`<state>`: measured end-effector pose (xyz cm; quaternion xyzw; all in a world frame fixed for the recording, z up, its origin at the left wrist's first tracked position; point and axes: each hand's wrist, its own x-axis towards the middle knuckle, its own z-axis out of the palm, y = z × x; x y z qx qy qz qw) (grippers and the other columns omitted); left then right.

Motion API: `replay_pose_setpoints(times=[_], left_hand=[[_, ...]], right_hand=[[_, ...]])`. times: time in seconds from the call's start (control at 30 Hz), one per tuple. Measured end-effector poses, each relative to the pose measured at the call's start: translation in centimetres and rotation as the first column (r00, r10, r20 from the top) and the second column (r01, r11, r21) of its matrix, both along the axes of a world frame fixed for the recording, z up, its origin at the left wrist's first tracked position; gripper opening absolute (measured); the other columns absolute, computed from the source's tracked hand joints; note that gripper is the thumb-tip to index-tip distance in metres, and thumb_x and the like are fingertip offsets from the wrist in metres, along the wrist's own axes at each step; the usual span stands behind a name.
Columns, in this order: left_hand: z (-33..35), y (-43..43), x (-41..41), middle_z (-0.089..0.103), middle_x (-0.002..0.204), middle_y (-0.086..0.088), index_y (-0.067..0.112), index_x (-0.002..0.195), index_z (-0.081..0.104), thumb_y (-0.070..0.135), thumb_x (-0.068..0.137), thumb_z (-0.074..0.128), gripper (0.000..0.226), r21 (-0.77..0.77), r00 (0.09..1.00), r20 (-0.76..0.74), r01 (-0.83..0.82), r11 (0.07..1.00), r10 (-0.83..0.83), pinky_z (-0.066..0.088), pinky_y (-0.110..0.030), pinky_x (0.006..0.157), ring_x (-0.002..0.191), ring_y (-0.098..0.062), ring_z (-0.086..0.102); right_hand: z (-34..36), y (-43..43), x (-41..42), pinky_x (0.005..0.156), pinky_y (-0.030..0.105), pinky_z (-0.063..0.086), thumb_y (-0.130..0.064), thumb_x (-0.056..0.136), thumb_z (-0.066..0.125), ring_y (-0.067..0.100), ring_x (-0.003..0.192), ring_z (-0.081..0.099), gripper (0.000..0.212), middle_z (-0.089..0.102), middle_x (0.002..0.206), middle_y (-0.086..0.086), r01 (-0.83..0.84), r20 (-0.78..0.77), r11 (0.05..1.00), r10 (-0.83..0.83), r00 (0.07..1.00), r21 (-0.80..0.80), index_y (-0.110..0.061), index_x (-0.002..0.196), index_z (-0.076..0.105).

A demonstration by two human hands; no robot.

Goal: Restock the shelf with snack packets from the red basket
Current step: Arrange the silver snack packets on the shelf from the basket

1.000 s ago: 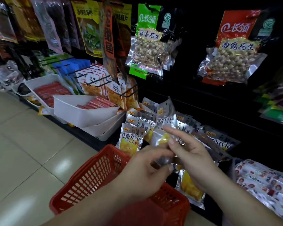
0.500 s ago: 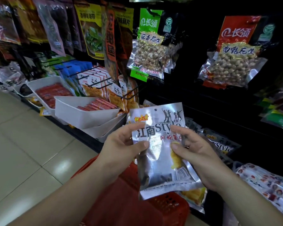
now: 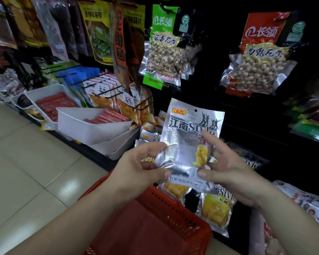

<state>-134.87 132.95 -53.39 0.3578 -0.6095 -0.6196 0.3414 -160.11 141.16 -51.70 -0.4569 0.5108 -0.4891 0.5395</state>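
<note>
A silver snack packet point(image 3: 188, 131) with black lettering and yellow chips printed on it stands upright between both hands, in front of the low shelf. My left hand point(image 3: 142, 168) pinches its lower left edge. My right hand point(image 3: 226, 166) grips its lower right side, the thumb on the bottom seam. Below the hands sits the red basket point(image 3: 155, 227), partly hidden by my left forearm. More packets of the same kind point(image 3: 217, 208) lie on the bottom shelf behind and under the held one.
White trays point(image 3: 92, 126) of red sausage sticks stand at the left on the low shelf. Panda-print packets point(image 3: 107, 92) hang on hooks above them. Peanut bags point(image 3: 166, 52) hang higher up. Other white packets point(image 3: 306, 203) lie at the right. Tiled floor point(image 3: 26, 162) lies to the left.
Both hands lifted a silver packet up out of the basket and raised it in front of the shelf. My grips have slid down to its lower edges.
</note>
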Motion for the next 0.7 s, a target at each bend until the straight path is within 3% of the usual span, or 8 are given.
replay_pose_setpoints(times=[0.2,0.27,0.37,0.4,0.47,0.53,0.6,0.7], left_hand=[[0.1,0.1,-0.2,0.07,0.099,-0.004,0.036,0.113,0.075,0.027,0.081,0.087,0.035,-0.143,0.997,0.03,-0.06,0.988,0.064,0.052,-0.027,0.068,0.077,-0.012,0.062],[0.0,0.1,-0.3,0.071,0.098,-0.003,0.034,0.111,0.075,0.024,0.083,0.087,0.032,-0.142,0.996,0.027,-0.082,0.987,0.086,0.051,-0.027,0.07,0.079,-0.015,0.063],[-0.3,0.8,-0.7,0.075,0.104,0.012,0.038,0.107,0.074,0.02,0.085,0.086,0.03,-0.254,0.985,0.102,-0.107,0.961,0.137,0.055,-0.025,0.074,0.091,-0.008,0.071],[-0.5,1.1,-0.9,0.073,0.106,0.015,0.037,0.106,0.074,0.016,0.087,0.084,0.03,-0.346,0.978,0.136,-0.103,0.932,0.158,0.056,-0.026,0.076,0.093,-0.006,0.07],[-0.9,2.3,-1.4,0.067,0.103,0.015,0.033,0.107,0.074,0.01,0.088,0.079,0.03,-0.559,0.969,0.192,-0.024,0.829,0.158,0.053,-0.024,0.075,0.091,-0.006,0.067],[-1.2,3.7,-1.8,0.059,0.099,0.015,0.03,0.107,0.072,0.009,0.091,0.073,0.026,-0.734,0.961,0.241,0.088,0.673,0.137,0.048,-0.022,0.07,0.086,-0.003,0.06],[-1.3,4.7,-2.1,0.056,0.098,0.01,0.027,0.107,0.071,0.011,0.095,0.068,0.02,-0.847,0.949,0.278,0.168,0.504,0.151,0.051,-0.03,0.068,0.088,-0.009,0.058],[-1.0,5.8,-2.4,0.059,0.109,0.01,0.025,0.113,0.069,0.021,0.099,0.066,0.015,-0.881,0.944,0.317,0.258,0.396,0.09,0.054,-0.033,0.077,0.103,-0.012,0.058]], right_hand=[[0.5,0.3,0.6,0.092,0.03,0.057,0.014,0.086,0.076,0.013,0.1,0.069,0.095,0.062,0.138,-0.013,-0.064,-0.115,0.998,0.063,0.991,0.001,-0.056,0.145,0.051],[0.6,0.5,1.2,0.094,0.03,0.059,0.008,0.086,0.078,0.011,0.111,0.068,0.092,0.062,0.136,-0.023,-0.019,-0.201,1.0,0.021,0.979,0.01,-0.063,0.14,0.052],[1.2,0.9,2.5,0.092,0.009,0.051,-0.017,0.091,0.08,-0.004,0.138,0.04,0.068,0.033,0.157,-0.03,0.146,-0.44,0.985,-0.173,0.881,-0.095,-0.069,0.129,0.057],[1.3,1.0,2.8,0.094,0.01,0.051,-0.025,0.093,0.079,-0.006,0.141,0.037,0.058,0.032,0.158,-0.03,0.175,-0.419,0.976,-0.215,0.882,-0.132,-0.067,0.128,0.059],[1.7,1.2,3.7,0.099,0.032,0.059,-0.036,0.094,0.074,-0.001,0.136,0.052,0.045,0.054,0.144,-0.034,0.161,-0.226,0.979,-0.187,0.956,-0.129,-0.061,0.13,0.063],[2.1,1.3,4.5,0.097,0.042,0.061,-0.039,0.094,0.071,0.008,0.129,0.062,0.044,0.065,0.137,-0.022,0.103,-0.133,0.988,-0.117,0.984,-0.112,-0.059,0.133,0.062],[2.3,1.5,5.0,0.098,0.04,0.059,-0.038,0.096,0.07,0.018,0.127,0.063,0.044,0.064,0.137,-0.002,0.084,-0.186,0.99,-0.105,0.977,-0.118,-0.06,0.134,0.061],[2.1,1.7,4.9,0.076,0.026,0.052,-0.023,0.103,0.065,0.011,0.082,0.065,0.048,0.065,0.095,-0.018,0.121,-0.361,0.978,-0.176,0.916,-0.169,-0.064,0.128,0.062]])
